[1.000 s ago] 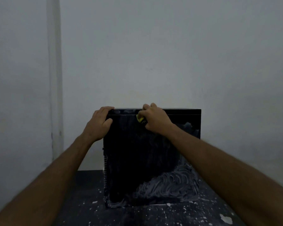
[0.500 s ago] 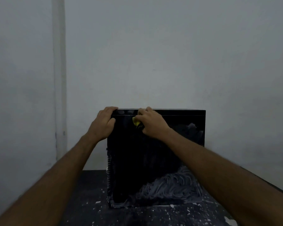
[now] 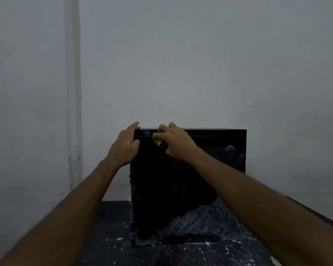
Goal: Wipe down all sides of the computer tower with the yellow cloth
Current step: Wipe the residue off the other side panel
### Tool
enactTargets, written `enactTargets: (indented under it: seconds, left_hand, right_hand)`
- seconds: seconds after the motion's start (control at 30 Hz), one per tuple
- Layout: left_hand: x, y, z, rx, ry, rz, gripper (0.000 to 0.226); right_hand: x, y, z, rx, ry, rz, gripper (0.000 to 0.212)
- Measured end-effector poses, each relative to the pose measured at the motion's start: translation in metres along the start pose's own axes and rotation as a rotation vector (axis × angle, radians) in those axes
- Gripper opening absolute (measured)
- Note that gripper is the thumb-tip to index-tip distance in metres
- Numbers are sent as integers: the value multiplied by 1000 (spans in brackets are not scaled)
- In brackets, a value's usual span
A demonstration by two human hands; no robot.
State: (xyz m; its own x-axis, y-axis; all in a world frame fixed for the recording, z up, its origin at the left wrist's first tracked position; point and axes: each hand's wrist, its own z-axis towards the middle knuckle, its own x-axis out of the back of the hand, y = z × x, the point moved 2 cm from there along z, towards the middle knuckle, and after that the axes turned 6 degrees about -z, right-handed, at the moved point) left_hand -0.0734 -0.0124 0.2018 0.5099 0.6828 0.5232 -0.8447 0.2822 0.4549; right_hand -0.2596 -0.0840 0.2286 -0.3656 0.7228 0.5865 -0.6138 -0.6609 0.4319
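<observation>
You are wiping the big side of the computer tower [image 3: 181, 179] that faces you, up near its top edge. The tower stands upright on the dark counter [image 3: 108, 246], close to the wall [image 3: 200, 64].

Your right hand [image 3: 176, 144] is curled around the yellow cloth [image 3: 157, 140] and presses it on the tower's face, just below the top edge and near the left corner. Only a small bit of yellow peeks out by your fingers. Your left hand [image 3: 126, 145] holds the top left corner of the tower, with the fingers over the top and the thumb on the front, so the tower stays put.

This step looks about half done. The top part of the face is dark and clean, but the bottom right still has pale swirly marks [image 3: 200, 221], and there is a pale patch at the upper right too. For your next move, you will likely need to slide the cloth down and to the right over those marks, pressing firmly. The other sides look like they still need wiping, so you would have to turn the tower.

Count: one tower, one yellow cloth, one counter, two hands. The counter has many little white specks [image 3: 181, 250] on it.
</observation>
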Motion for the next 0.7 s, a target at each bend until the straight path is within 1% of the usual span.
enactTargets:
  seconds: [0.03, 0.07, 0.1, 0.17, 0.2, 0.23, 0.3, 0.37, 0.43, 0.5, 0.57, 0.63, 0.7]
  left_hand:
    - [2, -1, 2, 0, -10, -5, 75]
    - [3, -1, 2, 6, -15, -12, 76]
    - [3, 0, 3, 8, -11, -22, 77]
    - [3, 1, 3, 7, -3, -54, 77]
    - [3, 0, 3, 9, -1, -75, 75]
    - [3, -1, 3, 14, 1, -104, 73]
    - [4, -2, 5, 35, 6, -174, 65]
    - [5, -2, 6, 70, 24, -219, 63]
    - [7, -2, 8, 101, 38, -238, 62]
    - [11, -2, 10, 129, 35, -257, 58]
    - [12, -2, 12, 143, 12, -276, 58]
    - [11, -3, 15, 162, 9, -337, 58]
    - [14, -3, 16, 206, 13, -402, 58]
  right_hand:
    - [-1, -1, -1, 30, -29, 2, 41]
    - [0, 1, -1, 2, -22, 12, 38]
    - [1, 4, 2, -54, 18, 23, 39]
    - [2, 3, 7, -143, 78, 66, 46]
    - [0, -1, 9, -119, 69, 67, 49]
    - [-2, -6, 10, -55, 54, 56, 50]
    - [-4, -9, 8, 26, 11, 41, 46]
    - [-2, -4, 11, -40, 45, 56, 42]
    - [2, -7, 17, -111, 79, 79, 47]
    - [1, -18, 22, -18, 37, 61, 49]
    - [1, -22, 21, 57, -18, 43, 44]
    - [6, -17, 25, -34, 9, 59, 41]
    - [10, -20, 31, -120, 57, 84, 44]
